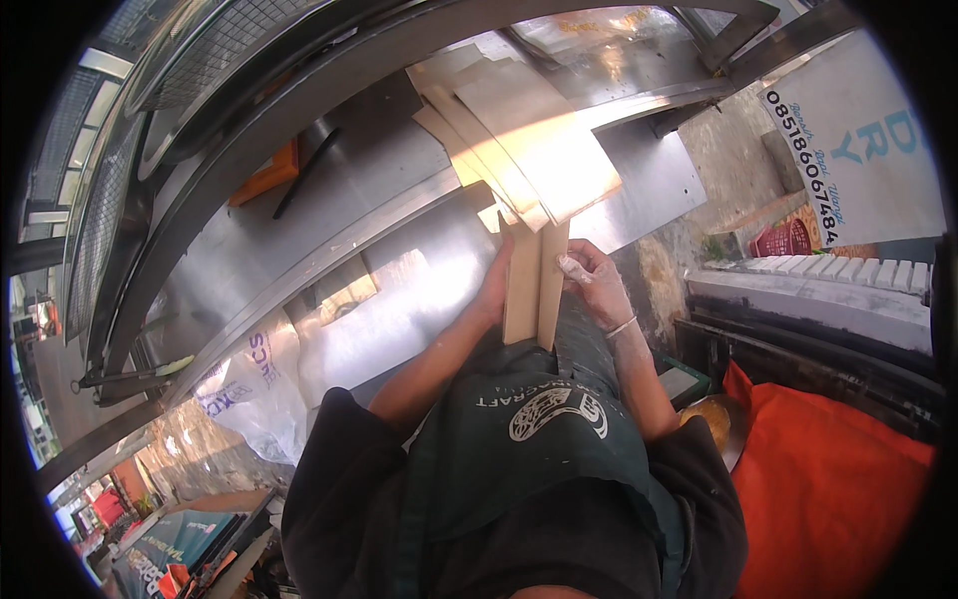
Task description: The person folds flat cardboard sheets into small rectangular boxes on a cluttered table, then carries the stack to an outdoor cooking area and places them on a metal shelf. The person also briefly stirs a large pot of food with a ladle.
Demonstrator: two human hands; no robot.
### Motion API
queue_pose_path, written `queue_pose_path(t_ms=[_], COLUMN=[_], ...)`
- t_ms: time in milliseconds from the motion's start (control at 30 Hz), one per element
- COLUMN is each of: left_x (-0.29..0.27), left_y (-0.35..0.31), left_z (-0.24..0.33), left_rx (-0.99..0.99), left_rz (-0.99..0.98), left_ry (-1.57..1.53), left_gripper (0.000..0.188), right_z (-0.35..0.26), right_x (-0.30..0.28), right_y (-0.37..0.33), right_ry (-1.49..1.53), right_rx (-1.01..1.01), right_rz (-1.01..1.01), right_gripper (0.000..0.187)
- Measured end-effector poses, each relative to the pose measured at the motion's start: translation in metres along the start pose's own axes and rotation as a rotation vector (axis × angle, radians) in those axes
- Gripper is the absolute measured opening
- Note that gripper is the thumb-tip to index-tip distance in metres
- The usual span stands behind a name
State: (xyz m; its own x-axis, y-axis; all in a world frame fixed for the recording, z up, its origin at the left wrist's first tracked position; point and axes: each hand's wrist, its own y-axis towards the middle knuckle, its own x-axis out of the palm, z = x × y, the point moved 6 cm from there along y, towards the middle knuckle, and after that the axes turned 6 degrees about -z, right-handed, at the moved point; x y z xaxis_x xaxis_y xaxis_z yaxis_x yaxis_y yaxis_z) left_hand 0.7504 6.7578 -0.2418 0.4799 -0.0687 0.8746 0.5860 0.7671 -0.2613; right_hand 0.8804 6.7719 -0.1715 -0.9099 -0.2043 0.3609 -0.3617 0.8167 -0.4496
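The person holds a small stack of flat brown paper sheets (534,280) upright on its edge, with the lower edge resting against the green apron (519,439). The left hand (493,290) presses flat on the left face of the stack, and the right hand (596,282) closes on its right face, fingers curled around the edge, so the two hands clamp the stack between them.

Just above the stack, a fan of larger brown sheets (519,135) lies spread on the shiny metal tabletop (399,290). To the left of the stack, further along the tabletop, lie an orange flat object (267,175) and a dark thin stick (304,172). Lower left of the stack hangs a clear plastic bag (249,389); what is inside it I cannot tell. To the right of the stack, below it, there is an orange cloth (828,479) and beside it a round yellowish bowl (714,419), partly hidden by the arm.
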Motion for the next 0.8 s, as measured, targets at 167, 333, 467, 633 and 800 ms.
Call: queue_pose_path(t_ms=[167, 333, 467, 633, 800], left_x=[-0.001, 0.001, -0.005, 0.003, 0.011], left_y=[0.002, 0.002, 0.004, 0.002, 0.003], left_z=[-0.006, -0.01, -0.016, -0.012, -0.008], left_rx=[-0.017, -0.023, -0.027, -0.027, -0.005], left_rz=[-0.043, -0.057, -0.072, -0.037, -0.079], left_ry=[0.025, 0.087, 0.115, 0.111, 0.12], left_gripper=[0.086, 0.086, 0.085, 0.084, 0.085], right_z=[-0.001, 0.006, 0.007, 0.007, 0.006], right_x=[0.009, 0.008, 0.01, 0.007, 0.006], right_y=[-0.001, 0.002, 0.001, 0.0, -0.001], right_ry=[-0.103, -0.167, -0.176, -0.153, -0.144], right_rx=[-0.077, -0.052, -0.044, -0.054, -0.066], right_rz=[0.021, 0.019, 0.008, 0.007, 0.005], right_gripper=[0.03, 0.035, 0.036, 0.036, 0.035])
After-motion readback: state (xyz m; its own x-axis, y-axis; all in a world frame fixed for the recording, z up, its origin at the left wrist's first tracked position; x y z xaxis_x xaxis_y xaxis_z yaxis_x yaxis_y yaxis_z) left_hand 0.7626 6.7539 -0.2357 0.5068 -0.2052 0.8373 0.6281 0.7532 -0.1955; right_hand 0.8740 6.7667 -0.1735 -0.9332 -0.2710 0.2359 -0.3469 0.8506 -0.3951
